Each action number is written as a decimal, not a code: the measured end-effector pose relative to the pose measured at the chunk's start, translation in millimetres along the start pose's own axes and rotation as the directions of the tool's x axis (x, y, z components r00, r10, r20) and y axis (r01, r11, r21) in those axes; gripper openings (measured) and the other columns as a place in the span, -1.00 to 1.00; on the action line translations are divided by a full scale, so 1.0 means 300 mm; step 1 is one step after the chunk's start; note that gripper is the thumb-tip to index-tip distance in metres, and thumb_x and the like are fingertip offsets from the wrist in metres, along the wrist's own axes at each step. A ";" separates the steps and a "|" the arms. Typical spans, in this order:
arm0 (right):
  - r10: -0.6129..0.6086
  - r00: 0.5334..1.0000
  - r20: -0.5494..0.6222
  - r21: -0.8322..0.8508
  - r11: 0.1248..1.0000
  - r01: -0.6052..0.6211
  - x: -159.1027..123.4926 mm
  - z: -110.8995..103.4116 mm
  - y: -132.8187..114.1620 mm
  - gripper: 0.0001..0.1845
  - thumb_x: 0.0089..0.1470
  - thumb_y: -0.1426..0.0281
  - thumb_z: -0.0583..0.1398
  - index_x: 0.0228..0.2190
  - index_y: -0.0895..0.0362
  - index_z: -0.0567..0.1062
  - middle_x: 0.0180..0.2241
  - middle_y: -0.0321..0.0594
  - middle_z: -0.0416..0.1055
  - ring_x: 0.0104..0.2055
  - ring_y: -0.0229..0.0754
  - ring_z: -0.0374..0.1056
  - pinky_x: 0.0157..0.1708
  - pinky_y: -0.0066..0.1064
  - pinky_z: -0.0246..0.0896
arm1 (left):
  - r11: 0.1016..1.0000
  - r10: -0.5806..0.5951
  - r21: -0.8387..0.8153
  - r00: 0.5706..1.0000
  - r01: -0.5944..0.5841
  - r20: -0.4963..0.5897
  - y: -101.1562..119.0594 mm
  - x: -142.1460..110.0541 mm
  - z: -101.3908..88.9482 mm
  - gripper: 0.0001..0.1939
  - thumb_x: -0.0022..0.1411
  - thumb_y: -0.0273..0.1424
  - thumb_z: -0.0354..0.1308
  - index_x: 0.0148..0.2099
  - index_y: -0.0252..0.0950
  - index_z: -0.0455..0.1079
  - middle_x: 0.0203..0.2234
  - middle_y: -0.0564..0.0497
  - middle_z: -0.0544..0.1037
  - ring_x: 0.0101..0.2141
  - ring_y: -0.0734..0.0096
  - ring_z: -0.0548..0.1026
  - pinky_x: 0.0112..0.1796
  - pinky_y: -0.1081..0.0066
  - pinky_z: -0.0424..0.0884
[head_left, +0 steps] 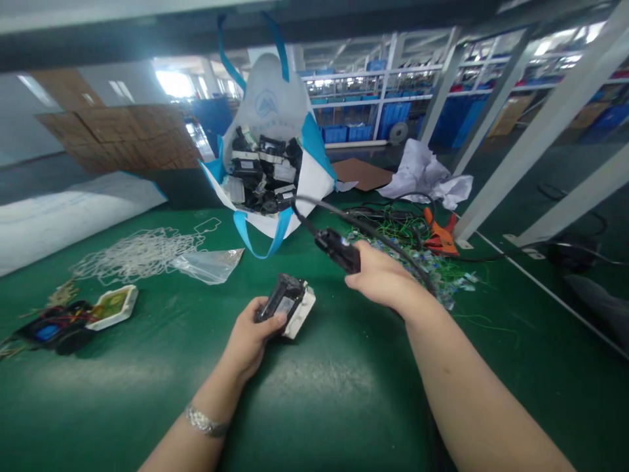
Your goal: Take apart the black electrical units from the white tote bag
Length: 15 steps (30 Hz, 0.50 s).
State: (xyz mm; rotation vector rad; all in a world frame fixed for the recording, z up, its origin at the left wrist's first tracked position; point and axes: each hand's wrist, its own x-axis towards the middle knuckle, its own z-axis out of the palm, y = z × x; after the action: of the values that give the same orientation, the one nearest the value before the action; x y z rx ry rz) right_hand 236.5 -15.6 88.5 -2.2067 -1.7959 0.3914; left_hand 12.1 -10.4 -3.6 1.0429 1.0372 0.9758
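My left hand (255, 334) is wrapped round a black-and-white boxy part (284, 298), low over the green tabletop. Its black side bears a pale label, and its white side faces right. To the upper right of it, my right hand (376, 272) grips a black corded handpiece (338, 249). A thick black cable (363, 226) runs near its far end and loops back past my right wrist. The handpiece and the boxy part are apart. Beyond both hands stands a white bag with blue handles (317, 160), filled with several similar black-and-white parts (265, 170).
Left on the green table (162, 393) lie white cords (142, 252), a clear plastic bag (211, 264), a wired black part (59, 328) and a small white tray (125, 305). Green-wired bits (432, 269), an orange clamp (441, 233) and crumpled white sheeting (425, 174) lie right, near metal posts (531, 124).
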 end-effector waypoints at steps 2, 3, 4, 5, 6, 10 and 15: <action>0.034 0.996 0.078 -0.106 0.994 -0.025 0.013 0.054 0.043 -0.67 -0.20 0.51 0.22 -0.29 0.12 0.33 -0.42 -0.21 0.30 -0.43 -0.10 0.27 -0.54 -0.43 0.10 | 0.975 -0.076 -0.205 0.997 0.082 0.034 0.001 -0.005 0.016 -0.60 -0.12 -0.35 0.29 -0.22 -0.36 0.25 -0.36 0.00 0.42 -0.37 0.40 0.39 -0.36 0.44 0.35; 0.052 0.994 0.098 -0.138 0.990 -0.038 0.014 0.076 0.061 -0.68 -0.20 0.53 0.23 -0.29 0.14 0.35 -0.42 -0.18 0.30 -0.42 -0.07 0.28 -0.51 -0.40 0.13 | 0.953 -0.101 -0.283 0.993 0.113 0.055 0.001 -0.009 0.024 -0.62 -0.10 -0.37 0.28 -0.22 -0.36 0.26 -0.33 -0.02 0.42 -0.35 0.37 0.40 -0.33 0.39 0.37; 0.070 0.992 0.102 -0.161 0.986 -0.053 0.013 0.094 0.076 -0.69 -0.19 0.54 0.24 -0.30 0.18 0.37 -0.41 -0.14 0.31 -0.41 -0.04 0.28 -0.47 -0.36 0.16 | 0.930 -0.115 -0.342 0.991 0.134 0.074 0.000 -0.012 0.031 -0.64 -0.08 -0.38 0.27 -0.21 -0.36 0.26 -0.32 -0.04 0.43 -0.32 0.33 0.40 -0.29 0.33 0.38; 0.083 0.992 0.098 -0.183 0.981 -0.064 0.007 0.108 0.086 -0.72 -0.17 0.53 0.24 -0.31 0.20 0.38 -0.40 -0.10 0.31 -0.38 0.00 0.28 -0.44 -0.32 0.18 | 0.910 -0.123 -0.386 0.988 0.150 0.095 -0.002 -0.017 0.037 -0.65 -0.06 -0.39 0.25 -0.21 -0.36 0.27 -0.30 -0.06 0.43 -0.30 0.30 0.40 -0.26 0.27 0.37; 0.091 0.992 0.083 -0.208 0.975 -0.072 0.000 0.118 0.091 -0.75 -0.13 0.52 0.23 -0.31 0.23 0.38 -0.37 -0.06 0.30 -0.34 0.03 0.28 -0.39 -0.28 0.19 | 0.895 -0.123 -0.417 0.986 0.160 0.114 -0.005 -0.021 0.043 -0.67 -0.04 -0.40 0.24 -0.21 -0.36 0.27 -0.29 -0.08 0.43 -0.28 0.28 0.40 -0.23 0.23 0.36; -0.140 0.980 -0.140 -0.085 0.988 0.129 -0.049 0.152 0.050 -0.76 0.12 0.41 0.07 -0.17 0.27 0.34 -0.22 0.02 0.23 -0.12 0.05 0.17 -0.12 -0.19 0.08 | 0.887 -0.059 -0.443 0.985 0.126 0.161 -0.019 -0.039 0.064 -0.68 -0.01 -0.41 0.23 -0.19 -0.37 0.28 -0.27 -0.09 0.42 -0.25 0.29 0.39 -0.19 0.25 0.34; -0.366 0.923 -0.120 0.671 0.655 0.347 -0.097 0.237 -0.035 -0.38 0.04 0.19 0.10 0.05 0.28 0.09 -0.07 -0.01 0.16 -0.08 -0.03 0.16 -0.12 -0.25 0.15 | 0.900 0.022 -0.425 0.966 0.093 0.258 -0.022 -0.056 0.080 -0.60 -0.03 -0.37 0.27 -0.12 -0.34 0.28 -0.24 -0.08 0.41 -0.21 0.27 0.38 -0.15 0.28 0.31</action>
State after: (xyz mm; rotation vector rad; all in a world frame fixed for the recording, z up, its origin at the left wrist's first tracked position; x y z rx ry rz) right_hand 194.7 -39.5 27.7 -1.3040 -1.6674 0.8358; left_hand 32.5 -32.4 -2.8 0.7477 0.5826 0.9566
